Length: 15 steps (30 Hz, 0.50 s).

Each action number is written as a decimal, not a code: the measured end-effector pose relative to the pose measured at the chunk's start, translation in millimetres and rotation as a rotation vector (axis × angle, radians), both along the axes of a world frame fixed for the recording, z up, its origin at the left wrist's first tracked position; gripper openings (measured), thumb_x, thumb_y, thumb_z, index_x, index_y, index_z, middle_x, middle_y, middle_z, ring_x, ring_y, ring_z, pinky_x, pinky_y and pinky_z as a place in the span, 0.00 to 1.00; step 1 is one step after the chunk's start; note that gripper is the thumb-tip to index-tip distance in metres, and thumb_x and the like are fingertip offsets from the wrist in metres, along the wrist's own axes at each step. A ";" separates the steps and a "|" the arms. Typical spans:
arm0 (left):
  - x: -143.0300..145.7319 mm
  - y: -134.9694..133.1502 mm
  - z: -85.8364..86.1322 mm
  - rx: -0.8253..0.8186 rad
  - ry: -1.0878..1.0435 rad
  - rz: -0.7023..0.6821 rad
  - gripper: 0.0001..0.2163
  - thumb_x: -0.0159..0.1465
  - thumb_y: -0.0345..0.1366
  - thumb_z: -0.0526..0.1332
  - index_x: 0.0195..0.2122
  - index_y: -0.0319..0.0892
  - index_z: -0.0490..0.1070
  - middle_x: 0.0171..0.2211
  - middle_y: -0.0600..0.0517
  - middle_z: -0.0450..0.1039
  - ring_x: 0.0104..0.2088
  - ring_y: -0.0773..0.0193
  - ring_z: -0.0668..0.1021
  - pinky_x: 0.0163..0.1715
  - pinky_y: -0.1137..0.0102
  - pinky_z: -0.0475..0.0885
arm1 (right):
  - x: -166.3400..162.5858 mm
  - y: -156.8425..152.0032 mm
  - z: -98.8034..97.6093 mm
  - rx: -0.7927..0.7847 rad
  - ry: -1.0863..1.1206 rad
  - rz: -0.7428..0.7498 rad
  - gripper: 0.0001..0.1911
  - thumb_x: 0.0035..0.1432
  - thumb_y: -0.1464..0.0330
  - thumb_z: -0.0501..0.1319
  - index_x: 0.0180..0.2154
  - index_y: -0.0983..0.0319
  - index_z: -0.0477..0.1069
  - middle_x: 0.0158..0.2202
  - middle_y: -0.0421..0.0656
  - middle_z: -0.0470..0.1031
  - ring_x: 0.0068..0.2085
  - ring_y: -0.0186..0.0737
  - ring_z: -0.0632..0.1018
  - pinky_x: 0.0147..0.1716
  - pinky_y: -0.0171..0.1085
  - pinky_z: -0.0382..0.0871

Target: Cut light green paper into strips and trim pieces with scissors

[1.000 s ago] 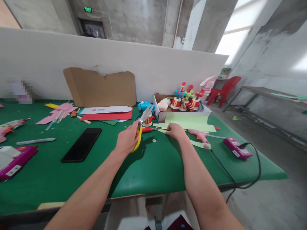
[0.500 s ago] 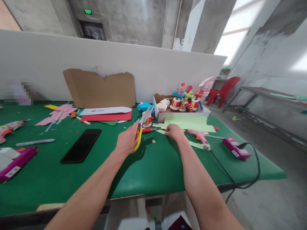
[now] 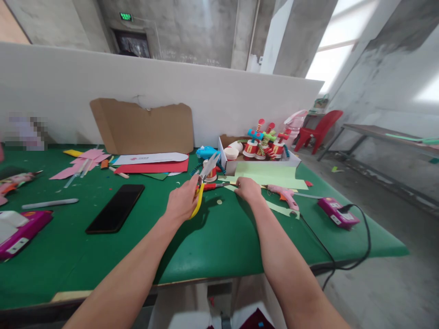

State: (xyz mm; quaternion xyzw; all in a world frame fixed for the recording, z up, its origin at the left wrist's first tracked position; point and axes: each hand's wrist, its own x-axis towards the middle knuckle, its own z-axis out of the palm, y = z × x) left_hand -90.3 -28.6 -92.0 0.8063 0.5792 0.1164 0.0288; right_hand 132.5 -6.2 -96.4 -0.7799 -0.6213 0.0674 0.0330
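Observation:
My left hand (image 3: 181,201) is closed round yellow-handled scissors (image 3: 204,181), whose open blades point up and to the right above the green table (image 3: 212,242). My right hand (image 3: 247,188) lies knuckles up on the near edge of a pale green paper sheet (image 3: 270,174), fingers curled onto it. A red-handled tool (image 3: 213,186) lies between the two hands. A small pale paper disc (image 3: 219,201) sits on the table just in front of them.
A black phone (image 3: 115,208) lies left of my left arm. A pink glue gun (image 3: 284,194) and a magenta box (image 3: 338,212) with a black cable lie to the right. A cardboard box (image 3: 260,153) of decorated paper cups stands behind the sheet. Cardboard, red and pink paper lie further back.
Almost nothing has moved. My right hand has crept slightly left and away from me on the paper; the left hand keeps the scissors in the same place.

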 end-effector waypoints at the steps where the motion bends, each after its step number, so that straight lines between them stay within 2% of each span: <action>1: 0.1 0.0 0.1 0.000 -0.001 0.002 0.19 0.65 0.35 0.49 0.59 0.44 0.56 0.44 0.45 0.74 0.38 0.56 0.79 0.35 0.68 0.70 | 0.1 0.6 -0.6 -0.002 0.000 -0.001 0.13 0.54 0.71 0.61 0.42 0.57 0.77 0.44 0.49 0.79 0.46 0.47 0.78 0.39 0.38 0.69; 4: 0.3 0.0 0.0 0.003 -0.002 0.004 0.19 0.66 0.35 0.49 0.58 0.44 0.56 0.44 0.44 0.74 0.38 0.55 0.79 0.34 0.68 0.70 | 0.2 2.9 -1.4 -0.017 0.001 -0.010 0.11 0.53 0.72 0.60 0.38 0.58 0.78 0.43 0.50 0.79 0.45 0.48 0.79 0.38 0.38 0.69; 9: -0.6 -1.9 -0.4 0.008 0.010 -0.002 0.20 0.66 0.37 0.49 0.59 0.44 0.55 0.44 0.45 0.75 0.39 0.55 0.79 0.34 0.68 0.70 | -2.0 2.1 -1.3 -0.027 0.007 -0.030 0.12 0.53 0.74 0.60 0.39 0.60 0.78 0.44 0.52 0.79 0.46 0.49 0.79 0.39 0.39 0.69; 15: -2.2 -2.4 -1.6 0.025 0.004 0.005 0.19 0.67 0.38 0.48 0.58 0.45 0.56 0.45 0.45 0.75 0.39 0.56 0.79 0.32 0.69 0.69 | 2.6 -2.2 -0.3 -0.013 0.055 -0.036 0.14 0.51 0.76 0.61 0.40 0.58 0.76 0.46 0.49 0.78 0.47 0.47 0.77 0.40 0.37 0.68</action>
